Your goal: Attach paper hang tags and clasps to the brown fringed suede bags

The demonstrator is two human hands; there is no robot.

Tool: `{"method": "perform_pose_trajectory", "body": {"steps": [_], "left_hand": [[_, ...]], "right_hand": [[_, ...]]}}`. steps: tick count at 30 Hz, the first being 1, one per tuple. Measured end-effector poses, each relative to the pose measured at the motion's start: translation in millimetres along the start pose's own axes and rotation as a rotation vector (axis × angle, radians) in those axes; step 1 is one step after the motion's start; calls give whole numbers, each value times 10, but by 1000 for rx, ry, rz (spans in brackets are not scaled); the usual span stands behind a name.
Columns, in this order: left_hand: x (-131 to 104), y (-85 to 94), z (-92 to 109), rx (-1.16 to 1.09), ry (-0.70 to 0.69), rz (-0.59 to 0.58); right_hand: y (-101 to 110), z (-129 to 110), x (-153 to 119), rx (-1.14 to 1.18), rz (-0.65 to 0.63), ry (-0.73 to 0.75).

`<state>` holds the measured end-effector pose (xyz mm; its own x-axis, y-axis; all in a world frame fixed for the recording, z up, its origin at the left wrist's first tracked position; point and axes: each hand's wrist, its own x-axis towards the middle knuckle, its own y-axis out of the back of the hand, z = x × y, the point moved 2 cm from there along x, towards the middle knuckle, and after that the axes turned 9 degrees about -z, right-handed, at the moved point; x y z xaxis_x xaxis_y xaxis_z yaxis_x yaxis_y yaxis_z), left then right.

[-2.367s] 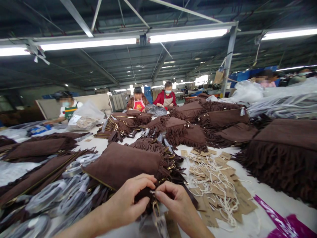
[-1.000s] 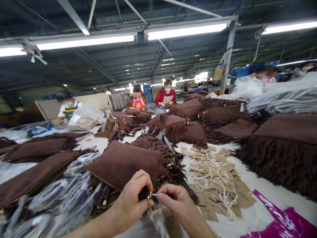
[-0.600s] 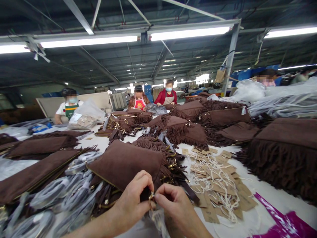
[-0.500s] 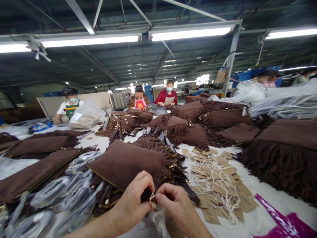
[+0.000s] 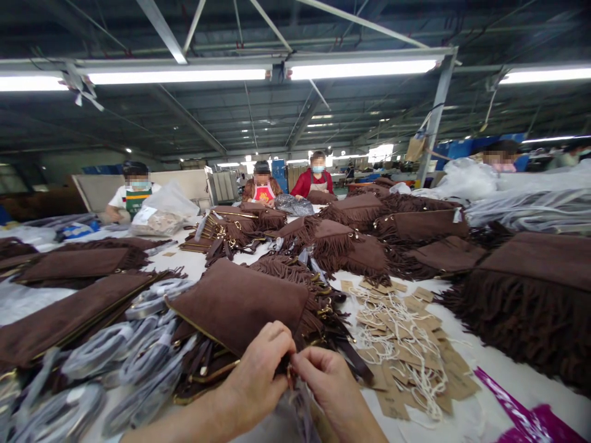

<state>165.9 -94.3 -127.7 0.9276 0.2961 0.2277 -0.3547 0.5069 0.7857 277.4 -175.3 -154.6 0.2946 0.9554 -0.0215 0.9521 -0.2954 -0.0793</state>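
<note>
My left hand (image 5: 264, 364) is closed around a small gold metal clasp (image 5: 290, 373), mostly hidden by the fingers. Against it, my right hand (image 5: 325, 376) pinches with thumb and forefinger; what lies between these fingertips is too small to make out. Clear plastic wrap (image 5: 301, 411) hangs below the clasp, between the two wrists. Just beyond my hands lies a brown suede bag (image 5: 244, 301) with a gold zip and fringe, on top of other fringed bags. To the right, brown paper tags (image 5: 401, 344) with white strings lie in a loose heap.
Coiled straps in plastic (image 5: 99, 351) cover the table's left side, beside more brown bags (image 5: 74, 307). A large fringed bag pile (image 5: 540, 289) stands at right, with purple plastic (image 5: 538, 415) nearer. Co-workers (image 5: 314, 179) sit across the table behind further bags.
The gold clasp, plainly visible between my fingertips before, is now largely covered by them. My two hands have drawn closer together, and the whole view has shifted slightly.
</note>
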Motion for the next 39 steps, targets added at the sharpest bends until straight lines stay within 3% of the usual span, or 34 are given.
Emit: {"method": "perform_pose_trajectory", "body": {"steps": [5,8,14,17,19,23,25,30,33,35,39], "left_hand": [[-79,167,137,-8,-31,-78],[-135,227,215,34,-34,-59],[-127,39,197,387,-82,11],[-76,36,159,461,-49,55],[-32,115,145,330,-2,57],[59,333,146,-197,138,-12],[106,418,173,-327,142,-9],[263,462,194,-366,88,59],[350,396,92,-167,99,171],[380,332,-5,-39,123,185],[380,271,-164,-322,266,105]], "right_hand": [[-6,86,8,10,12,17],[-25,103,-20,51,-13,3],[-46,91,-44,29,-6,-55],[-30,89,-50,6,-46,-25],[5,83,-59,-7,-82,-27],[136,35,-67,-24,-55,-20],[187,-11,-55,-44,-55,2],[169,-182,11,-186,-115,183],[133,-183,74,-234,-106,219],[130,-95,127,-222,-114,198],[185,151,205,-77,-81,106]]}}
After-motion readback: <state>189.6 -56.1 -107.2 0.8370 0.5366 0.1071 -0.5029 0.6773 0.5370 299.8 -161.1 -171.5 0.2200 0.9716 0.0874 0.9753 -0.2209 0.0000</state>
